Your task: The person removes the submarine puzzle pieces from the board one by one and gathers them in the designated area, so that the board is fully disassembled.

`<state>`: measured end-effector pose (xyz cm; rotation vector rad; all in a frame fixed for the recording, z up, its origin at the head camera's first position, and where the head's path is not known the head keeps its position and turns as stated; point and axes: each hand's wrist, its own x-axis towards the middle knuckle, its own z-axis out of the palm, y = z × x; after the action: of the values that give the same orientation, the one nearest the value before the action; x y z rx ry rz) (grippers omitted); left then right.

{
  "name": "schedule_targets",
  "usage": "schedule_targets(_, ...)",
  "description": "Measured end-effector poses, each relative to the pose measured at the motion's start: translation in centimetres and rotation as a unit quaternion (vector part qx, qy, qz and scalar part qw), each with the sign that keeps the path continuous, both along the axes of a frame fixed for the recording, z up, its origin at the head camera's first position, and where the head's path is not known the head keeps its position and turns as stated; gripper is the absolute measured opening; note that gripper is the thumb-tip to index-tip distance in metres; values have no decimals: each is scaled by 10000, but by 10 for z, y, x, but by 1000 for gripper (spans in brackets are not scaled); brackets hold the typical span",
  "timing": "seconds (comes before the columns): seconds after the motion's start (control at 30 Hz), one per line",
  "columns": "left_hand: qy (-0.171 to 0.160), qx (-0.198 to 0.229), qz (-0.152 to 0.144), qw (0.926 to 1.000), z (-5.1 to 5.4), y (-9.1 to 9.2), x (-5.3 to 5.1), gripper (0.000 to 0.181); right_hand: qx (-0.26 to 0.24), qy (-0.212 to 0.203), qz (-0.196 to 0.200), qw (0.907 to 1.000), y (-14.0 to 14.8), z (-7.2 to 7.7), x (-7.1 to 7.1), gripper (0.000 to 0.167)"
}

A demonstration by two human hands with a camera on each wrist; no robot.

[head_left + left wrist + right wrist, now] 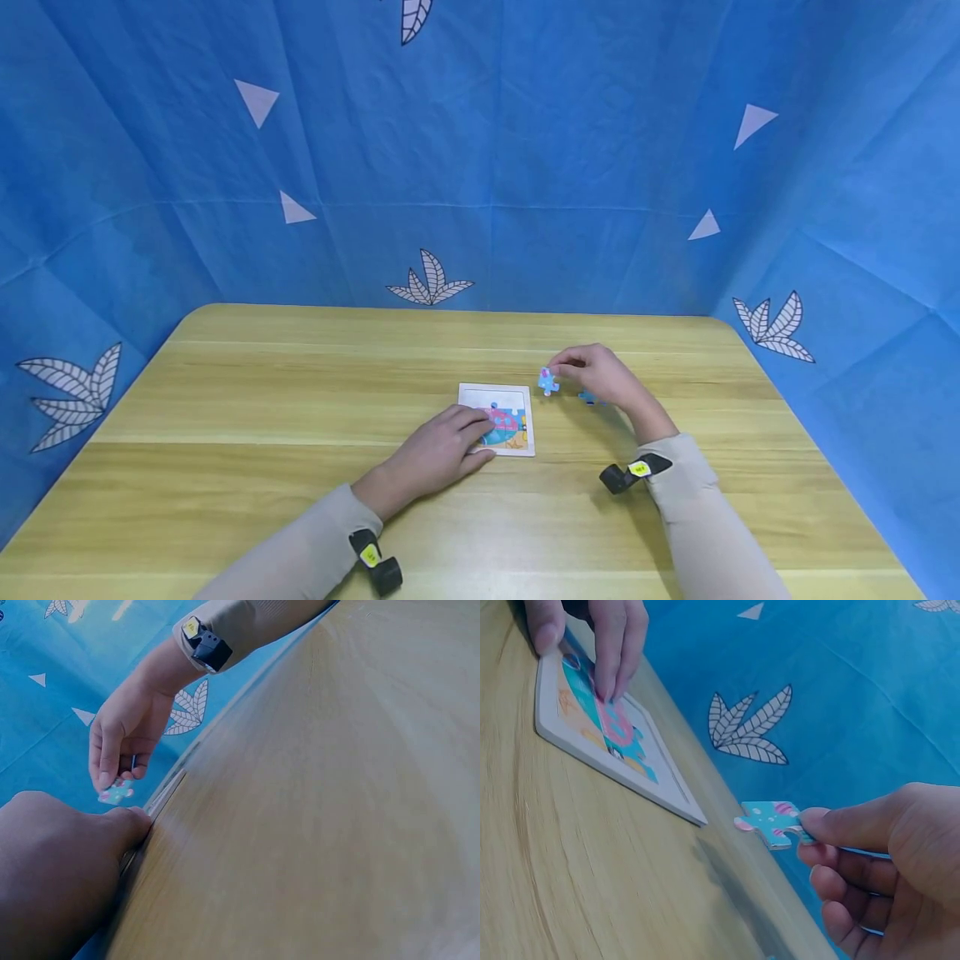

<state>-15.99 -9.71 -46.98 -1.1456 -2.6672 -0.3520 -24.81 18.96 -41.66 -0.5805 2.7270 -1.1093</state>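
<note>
1. Head view, from the left: the left hand [442,450] rests over the left part of the frame [532,433]. Its fingers lie close together and extended on the pieces inside, clamped on nothing that shows, with the thumb apart at the near edge.

2. The frame lies flat on the surface [300,375] and is the only container in view. Inside it, joined pieces [504,423] form the lower part of a picture in pink, teal and sandy orange. Above them is a pale, bare strip, with a knob of the joined part jutting into it. The far left of the inside is hidden by the hand.

3. By that, the puzzle looks more than half done: the lower part is laid and the upper strip is left to fill.

4. Right of the frame, a light blue piece [547,382] with pink marks is held in the air, apart from the frame and not yet placed.

5. The right hand [603,377] pinches it at one edge, thumb and forefinger clamped on it, the other fingers curled below.

6. Beyond, partly behind the right hand, something blue [588,398] lies on the surface, probably another unplaced piece; whether it is one or more, I cannot tell.
</note>
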Motion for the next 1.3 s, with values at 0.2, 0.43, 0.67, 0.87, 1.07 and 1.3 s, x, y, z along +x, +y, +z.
schedule_targets(0.2,6,30,6,10000,-2,0,-1,48,85,-97,89,9999,7,-4,-3,18)
schedule_targets(0.43,-36,92,5,10000,-4,0,-2,47,231,-345,130,9991,15,-9,-5,18)
schedule_targets(0.67,-52,15,48,10000,-4,0,-3,48,460,-300,88,9985,17,-14,-8,15)
schedule_targets(0.87,-66,35,27,10000,-3,0,-2,47,631,-87,105,9979,17,-16,-9,13)
schedule_targets(1.07,-87,-19,49,9999,-3,0,-2,47,765,13,-137,9970,12,-15,-7,13)
schedule_targets(1.3,-68,-27,62,10000,-5,0,-2,47,927,129,-125,9955,11,-16,-5,13)
